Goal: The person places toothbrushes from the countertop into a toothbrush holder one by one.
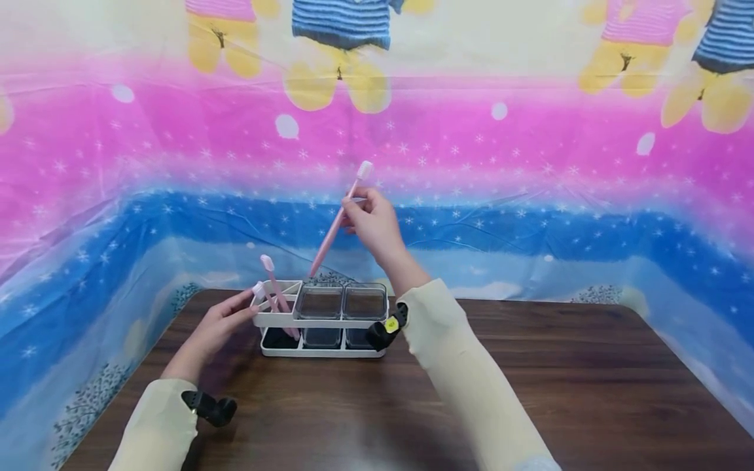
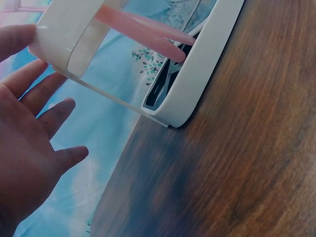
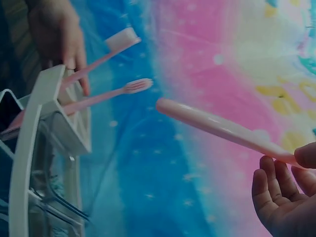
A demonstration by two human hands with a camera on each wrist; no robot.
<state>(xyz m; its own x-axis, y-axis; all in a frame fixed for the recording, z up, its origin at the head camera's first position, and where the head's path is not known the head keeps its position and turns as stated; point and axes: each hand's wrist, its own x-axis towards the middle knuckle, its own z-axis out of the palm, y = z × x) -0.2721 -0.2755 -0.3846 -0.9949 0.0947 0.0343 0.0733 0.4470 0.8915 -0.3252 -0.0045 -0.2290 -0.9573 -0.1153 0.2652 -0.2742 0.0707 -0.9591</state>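
In the head view, a white two-tier toothbrush holder (image 1: 321,322) stands on the table. Two pink toothbrushes (image 1: 275,284) lean in its left compartment, and clear cups (image 1: 365,302) sit in the other two. My left hand (image 1: 220,324) holds the holder's upper left end with thumb and forefinger; the other fingers (image 2: 69,158) spread loosely in the left wrist view. Above the holder, my right hand (image 1: 377,219) pinches a third pink toothbrush (image 1: 330,239) near its white head. It tilts bristle end up, its handle tip over the cups' back edge.
Dark wooden table (image 1: 530,386) extends in front and to the right. A patterned cloth (image 1: 501,163) in pink, blue and cream hangs behind and along the sides. Black wrist cameras (image 1: 209,407) are strapped over both pale sleeves (image 1: 465,366).
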